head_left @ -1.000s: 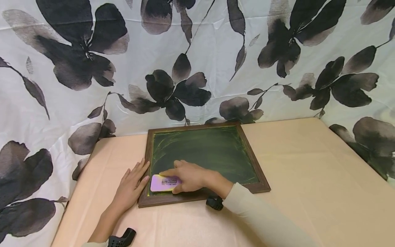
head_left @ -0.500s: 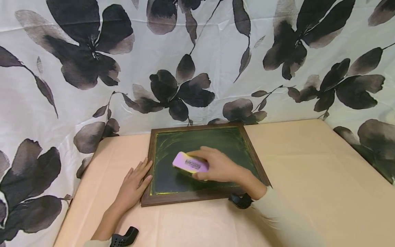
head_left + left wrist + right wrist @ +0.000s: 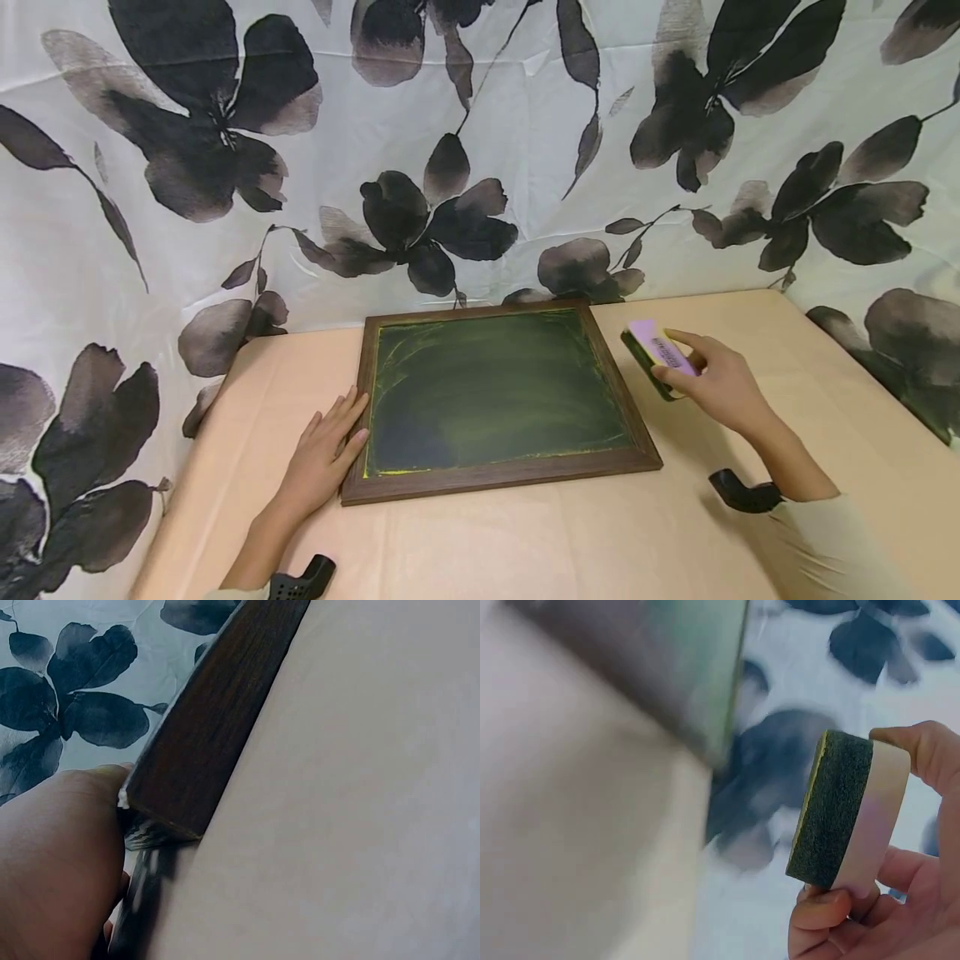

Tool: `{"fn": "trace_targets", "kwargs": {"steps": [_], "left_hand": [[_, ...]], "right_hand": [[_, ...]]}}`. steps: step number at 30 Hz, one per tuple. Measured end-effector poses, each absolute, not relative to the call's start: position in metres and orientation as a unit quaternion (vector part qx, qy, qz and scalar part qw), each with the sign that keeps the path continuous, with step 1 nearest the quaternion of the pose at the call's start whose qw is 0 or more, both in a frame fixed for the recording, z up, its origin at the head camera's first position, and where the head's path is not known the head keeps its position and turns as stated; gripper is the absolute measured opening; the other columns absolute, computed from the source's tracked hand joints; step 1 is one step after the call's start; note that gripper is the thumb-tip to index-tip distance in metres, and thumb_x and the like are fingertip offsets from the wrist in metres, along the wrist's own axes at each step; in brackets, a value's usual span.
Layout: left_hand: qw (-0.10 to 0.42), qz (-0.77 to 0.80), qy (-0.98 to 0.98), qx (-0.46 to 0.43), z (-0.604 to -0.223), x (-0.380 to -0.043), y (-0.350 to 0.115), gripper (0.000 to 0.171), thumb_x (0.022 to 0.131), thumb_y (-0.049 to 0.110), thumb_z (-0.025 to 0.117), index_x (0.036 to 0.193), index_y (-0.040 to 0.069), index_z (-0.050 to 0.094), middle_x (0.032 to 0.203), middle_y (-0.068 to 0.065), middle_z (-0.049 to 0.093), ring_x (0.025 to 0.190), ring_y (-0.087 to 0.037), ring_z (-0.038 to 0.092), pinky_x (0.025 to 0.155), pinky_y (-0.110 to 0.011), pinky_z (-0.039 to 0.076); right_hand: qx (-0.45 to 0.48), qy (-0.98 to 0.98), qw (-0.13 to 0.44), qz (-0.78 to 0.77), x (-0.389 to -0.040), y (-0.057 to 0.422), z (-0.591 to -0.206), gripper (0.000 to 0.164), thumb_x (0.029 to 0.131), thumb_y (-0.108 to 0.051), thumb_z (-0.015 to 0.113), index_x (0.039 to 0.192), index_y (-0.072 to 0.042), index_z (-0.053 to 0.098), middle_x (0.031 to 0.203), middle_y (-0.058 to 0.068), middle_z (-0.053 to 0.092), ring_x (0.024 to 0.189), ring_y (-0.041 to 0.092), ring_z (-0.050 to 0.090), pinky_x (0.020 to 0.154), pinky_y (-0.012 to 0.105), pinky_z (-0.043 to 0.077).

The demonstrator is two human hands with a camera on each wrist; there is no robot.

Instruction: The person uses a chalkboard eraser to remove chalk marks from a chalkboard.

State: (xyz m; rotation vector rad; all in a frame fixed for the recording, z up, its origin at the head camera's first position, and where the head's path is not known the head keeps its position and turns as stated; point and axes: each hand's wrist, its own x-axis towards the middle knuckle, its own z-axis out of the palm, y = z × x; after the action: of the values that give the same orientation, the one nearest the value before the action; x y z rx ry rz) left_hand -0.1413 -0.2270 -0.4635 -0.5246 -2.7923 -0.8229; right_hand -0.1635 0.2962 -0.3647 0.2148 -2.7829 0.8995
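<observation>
A wood-framed chalkboard lies on the table, with yellow chalk smears along its inner edges and a brighter yellow line at the near left corner. My left hand lies flat with straight fingers at the left side of the frame. To the right of the board, my right hand grips a chalkboard eraser between thumb and fingers, tilted and raised over the cloth. In the right wrist view the eraser shows a dark felt side with yellow dust on its face and a pale back.
A peach cloth covers the table. Behind and beside it hangs a white curtain with dark flowers. Black camera mounts sit at the left wrist and right wrist.
My right hand has lifted the eraser from the board's near left corner and carried it right, past the board's right edge. My left hand has stayed at the frame.
</observation>
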Motion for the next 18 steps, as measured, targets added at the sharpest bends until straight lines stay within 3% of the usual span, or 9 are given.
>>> {"fn": "trace_targets", "kwargs": {"steps": [7,18], "left_hand": [[0.096,-0.277,-0.940,-0.177,-0.467,-0.141,-0.230,0.055,0.100,0.031,0.050,0.149,0.009,0.036,0.154,-0.014,0.026,0.140,-0.039,0.023,0.110,-0.060,0.011],[0.096,-0.279,-0.939,-0.176,-0.469,-0.140,-0.229,0.056,0.100,0.032,0.050,0.149,0.011,0.035,0.155,-0.013,0.025,0.140,-0.038,0.022,0.110,-0.060,0.010]], "right_hand": [[0.024,-0.954,0.101,0.282,-0.164,0.340,-0.393,0.065,0.090,-0.032,0.066,0.136,0.009,0.045,0.073,0.011,0.059,0.059,0.019,0.049,0.044,0.028,0.038],[0.013,-0.963,0.068,0.259,-0.171,0.346,-0.413,0.070,0.090,-0.035,0.065,0.136,0.014,0.041,0.086,0.023,0.062,0.070,0.027,0.056,0.054,0.032,0.042]]}}
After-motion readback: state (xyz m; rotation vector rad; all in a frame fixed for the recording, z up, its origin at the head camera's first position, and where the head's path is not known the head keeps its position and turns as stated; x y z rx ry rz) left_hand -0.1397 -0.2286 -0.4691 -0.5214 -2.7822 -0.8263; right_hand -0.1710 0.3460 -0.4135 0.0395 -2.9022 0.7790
